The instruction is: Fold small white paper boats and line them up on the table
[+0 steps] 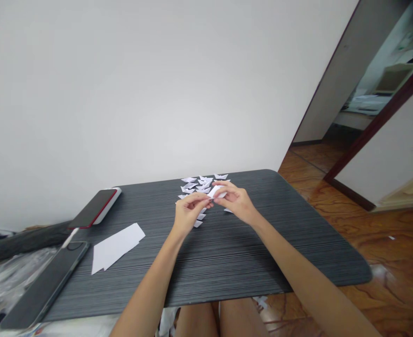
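Observation:
Between both hands, raised above the dark table (248, 262), is a small folded white paper (216, 191). My left hand (188, 213) pinches its near left corner with thumb and fingertips. On the other side, my right hand (237, 202) grips the paper between thumb and curled fingers. Behind and below the hands stand several small folded paper boats (203, 183), grouped near the table's far edge. Some of the boats are partly hidden by my hands.
White paper sheets (117, 248) lie on the table's left part. Farther left are a phone-like device with a cable (48, 281) and a dark, red-edged device (96, 208). A white wall (157, 93) rises behind the table. Paper scraps (261, 302) lie on the floor below.

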The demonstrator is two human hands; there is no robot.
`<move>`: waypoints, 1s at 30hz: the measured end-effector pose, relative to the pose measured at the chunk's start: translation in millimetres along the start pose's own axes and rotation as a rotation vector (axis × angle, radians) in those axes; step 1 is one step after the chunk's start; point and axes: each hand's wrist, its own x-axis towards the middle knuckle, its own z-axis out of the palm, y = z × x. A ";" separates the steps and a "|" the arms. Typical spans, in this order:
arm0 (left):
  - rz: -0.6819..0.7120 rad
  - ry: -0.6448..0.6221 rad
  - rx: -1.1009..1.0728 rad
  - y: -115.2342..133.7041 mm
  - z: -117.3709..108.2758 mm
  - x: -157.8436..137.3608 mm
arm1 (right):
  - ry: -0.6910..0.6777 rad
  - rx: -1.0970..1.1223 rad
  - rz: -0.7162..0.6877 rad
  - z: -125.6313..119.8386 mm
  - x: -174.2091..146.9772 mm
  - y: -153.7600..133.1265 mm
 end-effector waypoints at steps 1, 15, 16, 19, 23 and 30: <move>0.018 -0.005 0.018 -0.2 -0.1 -0.1 | -0.014 0.043 0.033 -0.1 0.6 0.5; -0.088 0.089 -0.050 -1.6 3.6 -2.2 | 0.131 0.176 0.167 10.5 -1.1 1.1; -0.092 0.087 -0.051 -0.9 3.7 -2.3 | 0.135 0.180 0.159 10.9 -1.2 0.9; -0.097 0.061 -0.053 -0.3 3.6 -2.8 | 0.141 0.191 0.140 11.8 -1.3 1.9; -0.082 0.068 -0.015 -2.0 3.9 -4.1 | 0.160 0.218 0.121 14.2 -1.9 5.4; -0.042 0.045 0.067 -6.2 5.0 -6.6 | 0.195 0.261 0.104 16.1 -3.1 8.2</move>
